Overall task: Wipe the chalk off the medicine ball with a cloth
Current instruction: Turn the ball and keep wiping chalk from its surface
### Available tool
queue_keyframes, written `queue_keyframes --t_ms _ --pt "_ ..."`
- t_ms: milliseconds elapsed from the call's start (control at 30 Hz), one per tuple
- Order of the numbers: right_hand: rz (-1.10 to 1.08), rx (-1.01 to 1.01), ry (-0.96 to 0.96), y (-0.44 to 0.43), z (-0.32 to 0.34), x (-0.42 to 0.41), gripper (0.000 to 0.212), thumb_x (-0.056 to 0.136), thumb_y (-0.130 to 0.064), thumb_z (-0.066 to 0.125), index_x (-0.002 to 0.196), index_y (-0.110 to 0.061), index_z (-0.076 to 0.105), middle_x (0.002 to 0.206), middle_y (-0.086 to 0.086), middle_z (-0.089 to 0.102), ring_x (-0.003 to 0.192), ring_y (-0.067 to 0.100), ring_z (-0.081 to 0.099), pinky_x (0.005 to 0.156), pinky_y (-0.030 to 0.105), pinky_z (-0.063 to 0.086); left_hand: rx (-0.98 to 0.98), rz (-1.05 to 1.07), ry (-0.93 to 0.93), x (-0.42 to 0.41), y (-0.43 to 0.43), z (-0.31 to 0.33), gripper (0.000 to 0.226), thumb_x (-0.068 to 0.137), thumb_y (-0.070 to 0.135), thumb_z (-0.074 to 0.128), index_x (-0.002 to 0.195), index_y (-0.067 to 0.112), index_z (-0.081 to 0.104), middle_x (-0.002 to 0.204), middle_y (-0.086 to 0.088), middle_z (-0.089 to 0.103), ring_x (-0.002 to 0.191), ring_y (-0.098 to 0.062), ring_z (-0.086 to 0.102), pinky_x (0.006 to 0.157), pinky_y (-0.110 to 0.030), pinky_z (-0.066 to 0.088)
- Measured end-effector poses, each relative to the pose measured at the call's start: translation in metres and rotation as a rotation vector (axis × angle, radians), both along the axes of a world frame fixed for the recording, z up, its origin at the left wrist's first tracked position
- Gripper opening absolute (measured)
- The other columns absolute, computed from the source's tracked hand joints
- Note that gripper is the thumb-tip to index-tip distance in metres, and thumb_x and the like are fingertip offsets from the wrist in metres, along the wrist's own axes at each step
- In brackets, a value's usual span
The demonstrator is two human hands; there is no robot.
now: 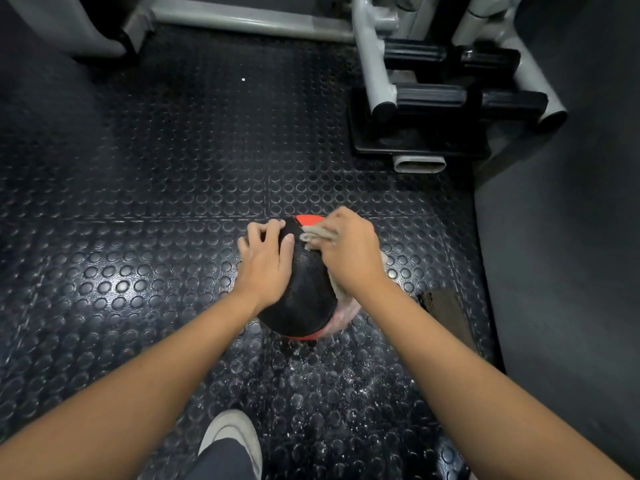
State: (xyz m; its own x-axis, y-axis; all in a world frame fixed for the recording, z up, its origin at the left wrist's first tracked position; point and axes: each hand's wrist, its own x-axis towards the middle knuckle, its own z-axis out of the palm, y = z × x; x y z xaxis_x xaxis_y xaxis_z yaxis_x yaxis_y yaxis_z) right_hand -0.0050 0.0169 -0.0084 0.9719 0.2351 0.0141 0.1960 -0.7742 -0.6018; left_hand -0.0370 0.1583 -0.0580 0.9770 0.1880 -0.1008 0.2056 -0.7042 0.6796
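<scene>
Steadying the medicine ball [304,282] for the cloth [317,233]

Head view. The ball, black with red panels, sits on the studded rubber floor [156,168] at mid-scene, just beyond my shoe [232,434]. My left hand [265,261] lies on the ball's left shoulder with the fingers bent over the curve. I judge this a bracing grip, placed to keep a round thing from rolling under the rubbing. My right hand [349,251] is clenched round the bunched cloth and presses it to the far right of the crown. The cloth's loose tail hangs down the right flank beneath the wrist. The hands are apart, one on each side of the ball. White chalk dust [311,372] speckles the floor on the near side. A pale patch shows at the ball's near-right edge; whether it is chalk or cloth I cannot tell. I judge the wiping under way, not finished. A grey machine frame [377,71] stands far right, well apart.
</scene>
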Motion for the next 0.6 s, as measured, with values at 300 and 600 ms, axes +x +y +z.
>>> queue_keyframes --t_ms 300,600 --pt "-0.235 0.081 0.116 -0.064 -0.020 -0.012 0.010 0.085 -0.013 0.071 0.090 -0.018 0.077 0.080 -0.006 0.061 0.074 0.014 0.060 0.066 0.027 0.047 -0.037 0.009 0.050 0.009 0.000 0.003 0.037 0.103 0.039 0.030 0.133 0.022 0.041 0.123 -0.004 0.034 0.115 -0.029 0.030 0.088 -0.036 0.027" --pt "-0.139 0.140 0.022 -0.027 -0.011 -0.001 0.009 0.083 -0.016 0.073 0.089 -0.021 0.078 0.084 -0.008 0.065 0.076 0.011 0.060 0.068 0.022 0.046 -0.020 -0.005 0.038 0.004 -0.003 0.003 0.037 0.103 0.039 0.030 0.134 0.022 0.040 0.124 -0.004 0.034 0.116 -0.028 0.030 0.089 -0.035 0.027"
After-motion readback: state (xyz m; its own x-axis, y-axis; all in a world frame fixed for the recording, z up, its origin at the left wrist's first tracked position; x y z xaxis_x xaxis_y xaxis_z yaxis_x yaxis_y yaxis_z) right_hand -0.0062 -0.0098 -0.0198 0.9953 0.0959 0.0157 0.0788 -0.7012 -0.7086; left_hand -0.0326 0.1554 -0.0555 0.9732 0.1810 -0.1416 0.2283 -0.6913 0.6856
